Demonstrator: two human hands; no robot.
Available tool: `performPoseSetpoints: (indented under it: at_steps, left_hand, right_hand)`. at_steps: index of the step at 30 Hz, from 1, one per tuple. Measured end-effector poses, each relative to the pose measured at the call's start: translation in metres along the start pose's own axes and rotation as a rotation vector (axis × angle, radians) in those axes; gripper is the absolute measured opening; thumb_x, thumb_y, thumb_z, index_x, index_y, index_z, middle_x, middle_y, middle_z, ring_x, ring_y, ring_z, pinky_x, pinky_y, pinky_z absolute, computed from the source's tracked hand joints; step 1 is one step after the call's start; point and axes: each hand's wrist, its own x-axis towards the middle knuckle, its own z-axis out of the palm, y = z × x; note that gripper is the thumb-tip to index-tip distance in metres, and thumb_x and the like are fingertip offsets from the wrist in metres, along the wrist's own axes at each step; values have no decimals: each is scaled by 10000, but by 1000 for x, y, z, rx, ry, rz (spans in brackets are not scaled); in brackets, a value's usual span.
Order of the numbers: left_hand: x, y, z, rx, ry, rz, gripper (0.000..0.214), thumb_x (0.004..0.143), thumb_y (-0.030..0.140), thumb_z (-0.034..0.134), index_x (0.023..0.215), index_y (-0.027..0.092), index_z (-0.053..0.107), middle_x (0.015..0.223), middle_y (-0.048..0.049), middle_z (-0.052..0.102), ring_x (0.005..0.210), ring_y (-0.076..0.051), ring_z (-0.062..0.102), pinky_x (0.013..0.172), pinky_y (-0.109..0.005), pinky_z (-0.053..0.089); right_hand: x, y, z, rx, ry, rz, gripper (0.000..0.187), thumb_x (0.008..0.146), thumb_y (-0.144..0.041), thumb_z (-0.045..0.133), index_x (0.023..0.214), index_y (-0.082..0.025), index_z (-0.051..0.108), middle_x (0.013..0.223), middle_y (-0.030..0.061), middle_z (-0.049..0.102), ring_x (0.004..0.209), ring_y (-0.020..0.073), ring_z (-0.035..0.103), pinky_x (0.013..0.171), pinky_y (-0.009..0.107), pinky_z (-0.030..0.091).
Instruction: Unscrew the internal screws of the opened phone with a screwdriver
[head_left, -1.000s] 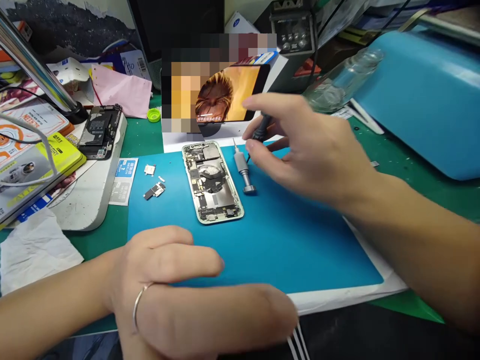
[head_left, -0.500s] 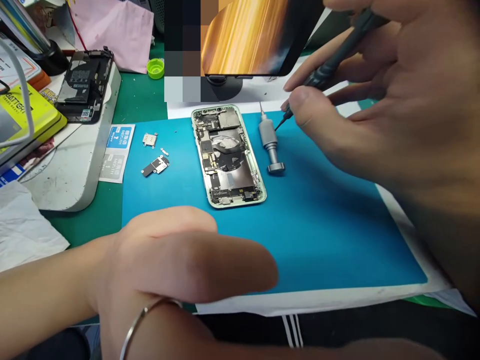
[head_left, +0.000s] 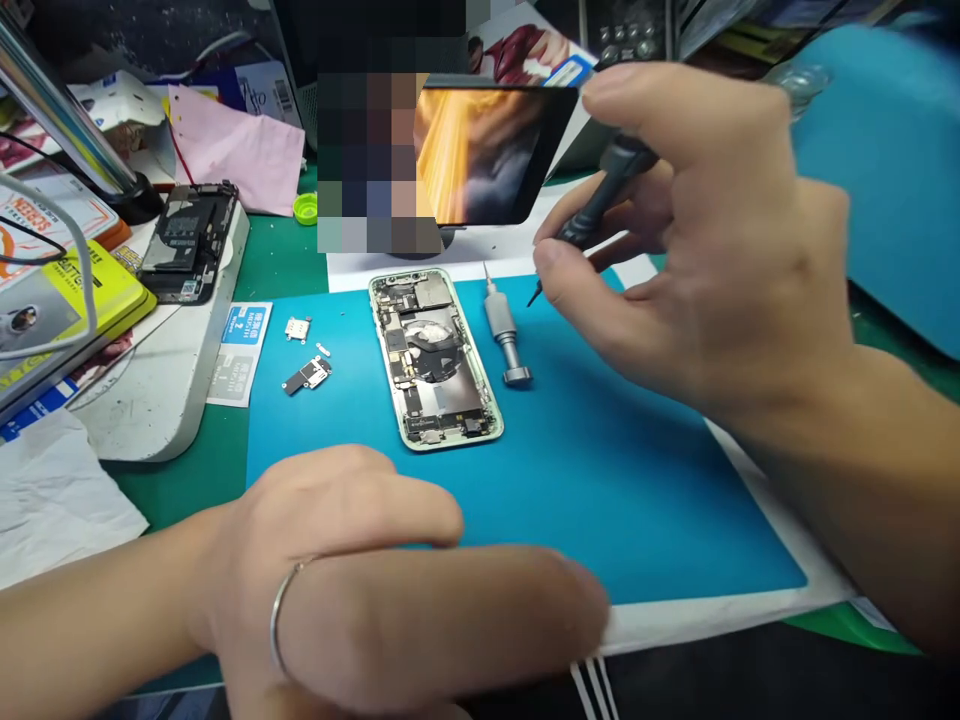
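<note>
My right hand (head_left: 705,250) pinches a slim dark screwdriver (head_left: 600,195), its tip pointing down over the blue mat, right of the phone. An opened phone (head_left: 435,360) with a pale green frame lies on the mat, its battery and circuit boards exposed. Between the phone and the tip rests a short grey screwdriver (head_left: 504,330), lying on its side. My left hand (head_left: 330,580), a ring on one finger, hovers at the near side with fingers stretched to the right. Nothing shows in it, and part of it is cut off below.
Small metal parts (head_left: 307,375) and a SIM tray reader (head_left: 298,328) lie left of the phone on the blue mat (head_left: 637,500). Another phone housing (head_left: 191,243) rests on a white stand (head_left: 180,420). Behind stands a lit screen (head_left: 495,160); crumpled tissue (head_left: 60,490) lies at left.
The view has tilted up, showing more of the background. My left hand's ringed finger has risen and stretched rightward. My right hand, still holding the screwdriver, appears farther from the camera.
</note>
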Motion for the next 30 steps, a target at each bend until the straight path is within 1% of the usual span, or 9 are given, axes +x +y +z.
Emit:
performPoseSetpoints:
  at_steps: [2, 4, 7, 9, 15, 18, 22, 27, 30]
  left_hand:
    - [10, -4, -2, -32, 156, 72, 333, 981, 370, 414, 1117, 236, 687, 720, -38, 648, 612, -175, 597, 506, -352, 521]
    - [20, -10, -8, -21, 85, 258, 281, 899, 254, 566, 1160, 239, 669, 674, 12, 630, 546, -149, 561, 468, -328, 464]
    - [30, -19, -15, 88, -28, 389, 361, 850, 178, 615, 1196, 81, 652, 560, 50, 526, 453, -135, 477, 382, -338, 306]
    - [32, -23, -16, 172, -100, 371, 341, 890, 191, 594, 1185, 26, 642, 574, 40, 552, 462, -141, 506, 382, -339, 309]
    - [28, -27, -11, 261, -211, 226, 371, 1009, 300, 489, 1219, 23, 618, 623, 10, 637, 488, -174, 585, 420, -355, 415]
    - [27, -27, -11, 279, -255, 192, 387, 1031, 330, 454, 1234, 37, 606, 631, 7, 651, 486, -181, 597, 430, -353, 425]
    - [27, -27, -12, 275, -293, 176, 405, 1041, 351, 438, 1255, 43, 590, 658, 0, 672, 499, -186, 612, 440, -348, 437]
    - [26, -28, -11, 270, -304, 179, 409, 1044, 353, 432, 1255, 39, 588, 656, -2, 669, 496, -190, 605, 435, -349, 431]
    - [26, -29, -11, 268, -306, 186, 403, 1043, 344, 437, 1256, 37, 586, 656, -2, 667, 493, -188, 602, 435, -348, 434]
  right_hand:
    - [0, 0, 0, 12, 13, 4, 647, 925, -201, 601, 1509, -295, 340, 1541, 114, 476, 939, 247, 764, 706, 359, 634]
    - [0, 0, 0, 23, 53, -29, 671, 906, -157, 613, 1508, -284, 344, 1503, 121, 517, 914, 242, 765, 688, 354, 631]
    - [0, -2, 2, 60, 123, -67, 701, 905, -147, 625, 1511, -343, 333, 1430, 69, 590, 871, 220, 763, 671, 353, 632]
    - [-1, -3, 4, 114, 161, -56, 678, 928, -172, 620, 1507, -383, 338, 1409, 44, 608, 882, 211, 758, 693, 354, 645]
    - [-7, -12, 12, 369, 279, -71, 694, 914, -190, 662, 1486, -447, 366, 1373, 26, 630, 917, 204, 743, 710, 352, 669]
    - [-9, -19, 16, 514, 324, -147, 740, 883, -145, 684, 1487, -438, 373, 1360, 31, 628, 846, 184, 733, 686, 341, 667]
    - [-9, -27, 18, 560, 330, -178, 755, 880, -145, 691, 1488, -428, 345, 1370, 53, 627, 764, 157, 730, 646, 315, 659]
    - [-10, -26, 18, 544, 319, -265, 736, 874, -158, 705, 1485, -385, 364, 1118, 42, 754, 750, 178, 746, 664, 319, 661]
    - [-10, -23, 20, 566, 304, -322, 780, 844, -115, 729, 1499, -335, 367, 1092, 49, 767, 779, 174, 751, 705, 312, 660]
